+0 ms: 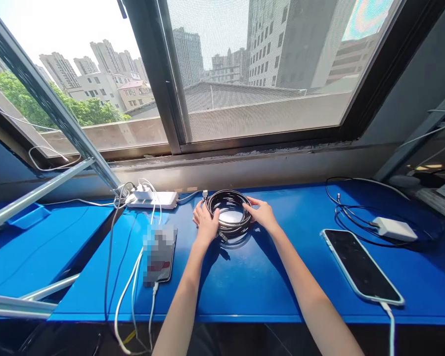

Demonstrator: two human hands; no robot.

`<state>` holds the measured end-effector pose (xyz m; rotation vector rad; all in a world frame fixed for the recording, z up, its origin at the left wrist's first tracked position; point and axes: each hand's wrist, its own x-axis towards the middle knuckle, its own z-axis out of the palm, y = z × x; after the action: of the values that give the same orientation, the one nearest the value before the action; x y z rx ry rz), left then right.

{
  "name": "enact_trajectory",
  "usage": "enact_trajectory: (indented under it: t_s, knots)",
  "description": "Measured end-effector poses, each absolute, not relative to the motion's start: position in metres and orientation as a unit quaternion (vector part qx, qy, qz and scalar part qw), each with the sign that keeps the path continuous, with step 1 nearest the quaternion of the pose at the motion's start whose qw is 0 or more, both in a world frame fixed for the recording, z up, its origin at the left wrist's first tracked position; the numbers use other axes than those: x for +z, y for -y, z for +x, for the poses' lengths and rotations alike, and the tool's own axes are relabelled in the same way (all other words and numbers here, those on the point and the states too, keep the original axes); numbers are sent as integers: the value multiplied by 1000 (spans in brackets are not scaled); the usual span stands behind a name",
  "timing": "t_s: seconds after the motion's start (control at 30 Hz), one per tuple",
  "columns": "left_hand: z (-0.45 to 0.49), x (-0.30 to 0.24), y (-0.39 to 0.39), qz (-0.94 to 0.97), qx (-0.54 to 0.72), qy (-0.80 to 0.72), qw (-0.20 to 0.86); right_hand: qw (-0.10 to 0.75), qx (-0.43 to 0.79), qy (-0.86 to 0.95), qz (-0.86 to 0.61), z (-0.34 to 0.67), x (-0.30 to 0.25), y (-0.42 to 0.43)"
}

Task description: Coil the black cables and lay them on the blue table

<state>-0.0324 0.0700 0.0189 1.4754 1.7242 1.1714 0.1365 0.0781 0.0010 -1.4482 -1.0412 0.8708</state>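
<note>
Forearms (187, 291) extended over bench (252, 291) front edge, left hand (206, 222) and right hand (261, 214) flanked black cable coil (232, 229) near back edge, fingers (255, 200) part-curled, gripping it.

Tabletop (300, 207) open past right hand (262, 213) — phone (361, 264) blocks beyond.

Technician: Specify the visible limbs, both sides.

Inspector: Left hand (208, 226) and right hand (264, 215), both bare. Left forearm (185, 296) and right forearm (311, 291): both bare, long and slender, tapering smoothly to narrow wrists (203, 241).

Technician: Specify the fingers (255, 201).

Inspector: Slim and uncovered. Nail detail is too small to resolve in this view.
</note>
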Motion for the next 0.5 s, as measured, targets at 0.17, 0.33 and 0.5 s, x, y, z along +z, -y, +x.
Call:
enact_trajectory:
  t_s: [0.17, 0.33, 0.5]
  knots:
    - [-30, 11, -72, 599, 344, -690, 218, 556, 347, 452, -605, 137, -8, -82]
    - [-34, 10, -74, 580, 329, -713, 217, 556, 354, 466, -590, 140, -17, -90]
    - [-34, 10, -74, 571, 336, -714, 229, 543, 346, 474, -600, 144, -22, -90]
